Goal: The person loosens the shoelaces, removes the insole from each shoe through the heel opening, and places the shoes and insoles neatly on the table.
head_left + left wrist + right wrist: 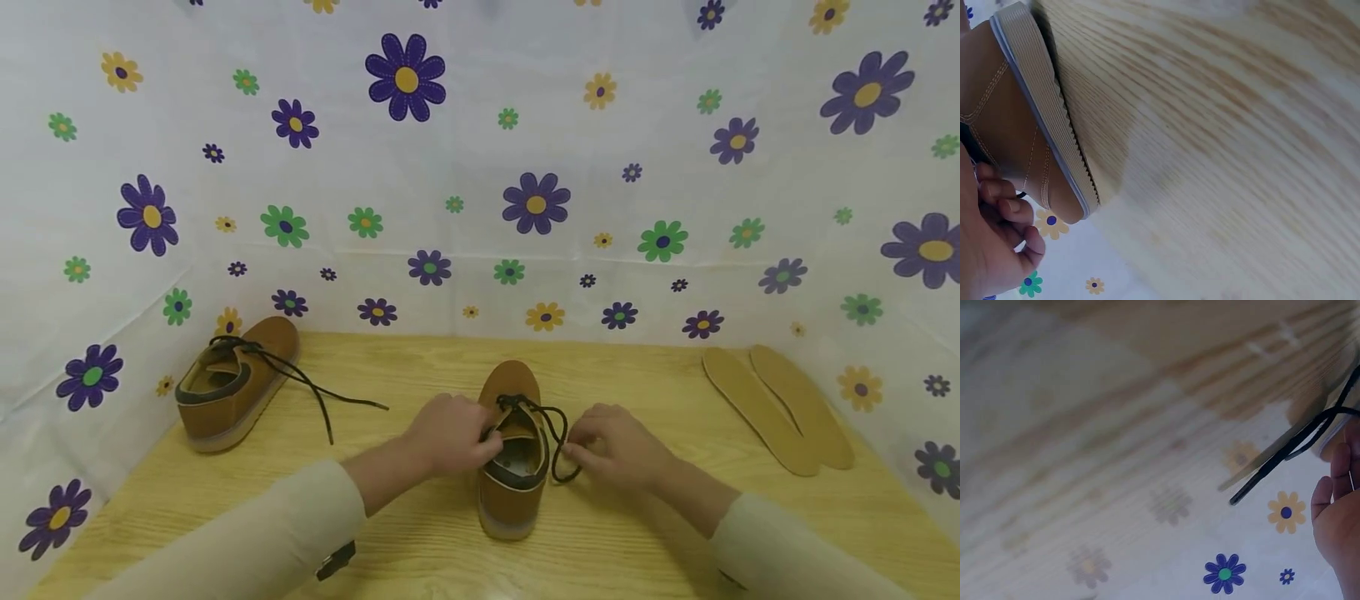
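Note:
A brown shoe (512, 507) with a dark collar and black laces stands in the middle of the wooden table, toe pointing away. My left hand (453, 437) grips its left upper edge, thumb over the opening; in the left wrist view the curled fingers (1016, 209) lie against the shoe's side. A bit of black lace peeks out beside them. To the shoe's right, my right hand (618, 446) pinches the looped black shoelace (557, 425) between thumb and forefinger. The lace's tip (1235, 499) hangs free in the right wrist view, where the fingertips are partly cut off.
A matching brown shoe (225, 412) stands at the left, its black laces (322, 388) trailing onto the table (420, 542). Two tan insoles (757, 417) lie side by side at the right. A white flowered cloth (465, 150) surrounds the table's back and sides.

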Tool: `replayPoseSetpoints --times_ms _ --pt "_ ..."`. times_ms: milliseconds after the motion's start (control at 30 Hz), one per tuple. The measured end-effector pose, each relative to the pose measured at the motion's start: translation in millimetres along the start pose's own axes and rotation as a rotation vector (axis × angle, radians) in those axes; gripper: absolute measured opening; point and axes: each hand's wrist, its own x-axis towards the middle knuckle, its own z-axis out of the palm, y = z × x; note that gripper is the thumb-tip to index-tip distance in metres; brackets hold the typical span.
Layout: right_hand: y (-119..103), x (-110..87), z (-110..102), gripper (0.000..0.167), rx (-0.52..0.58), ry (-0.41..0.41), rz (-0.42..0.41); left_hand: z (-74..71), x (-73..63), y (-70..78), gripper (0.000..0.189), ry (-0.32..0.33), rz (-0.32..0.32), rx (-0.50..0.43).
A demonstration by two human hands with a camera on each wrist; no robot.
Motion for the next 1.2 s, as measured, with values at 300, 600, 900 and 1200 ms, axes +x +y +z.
replayPoseSetpoints --times_ms 300,600,900,1200 --pt "15 -14.7 -15 0.012 -0.046 -0.001 0.314 -6.8 0.9 5.8 0.047 -0.101 -0.081 0.042" --pt "37 -24.7 -27 0.013 -0.087 0.071 0.406 -13.5 -1.6 1.6 0.044 -0.139 -0.111 0.061" --pt "42 -29.9 -35 0.014 -0.134 0.079 0.432 -13.4 -6.0 -13.0 0.041 -0.123 -0.118 0.075" --pt "45 -37.5 -41 0.013 -0.184 0.056 0.460 -14.1 -14.6 -34.7 0.041 -0.107 -0.146 0.056"
